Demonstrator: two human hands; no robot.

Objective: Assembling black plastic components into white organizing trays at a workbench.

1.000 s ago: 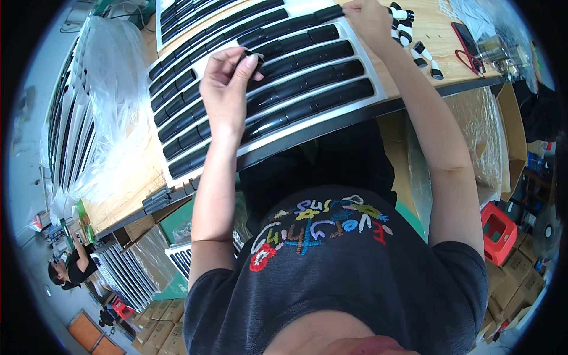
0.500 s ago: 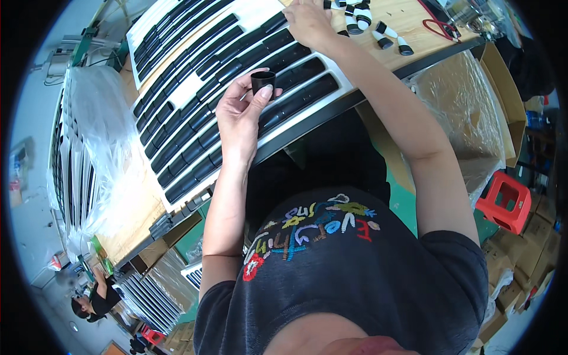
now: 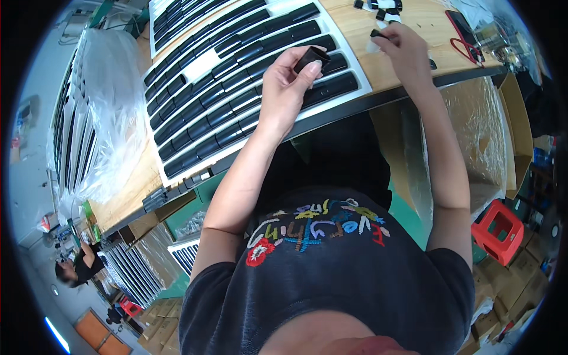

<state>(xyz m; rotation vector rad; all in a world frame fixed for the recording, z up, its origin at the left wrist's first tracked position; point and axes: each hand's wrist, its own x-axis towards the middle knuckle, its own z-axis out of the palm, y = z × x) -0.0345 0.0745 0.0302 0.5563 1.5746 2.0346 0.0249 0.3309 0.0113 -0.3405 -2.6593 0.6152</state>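
t-shirt (image 3: 331, 278): dark, colourfully embroidered.
left hand (image 3: 284, 94): grasping a hollow black tube (image 3: 306, 60), its open end showing, over the right part of the white slotted panel (image 3: 201, 65).
right hand (image 3: 409, 59): pinching a small black-topped piece (image 3: 378, 34) above the wooden bench (image 3: 381, 71), right of the panel.
panel rows: glossy black segments (image 3: 207, 121).
beyond right hand: red-handled tool (image 3: 466, 51) beside a phone (image 3: 461, 25).
far left: co-worker (image 3: 86, 266), dark top.

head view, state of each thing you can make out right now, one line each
Left hand, closed around black tube
Black tube, tilted, open end visible
Right hand, at small black-and-white piece, grip unclear
White panel, rows of black segments on it, a bare gap
Clear plastic sheeting, draped
Red stool, unoccupied
Phone-like slab, lying on table
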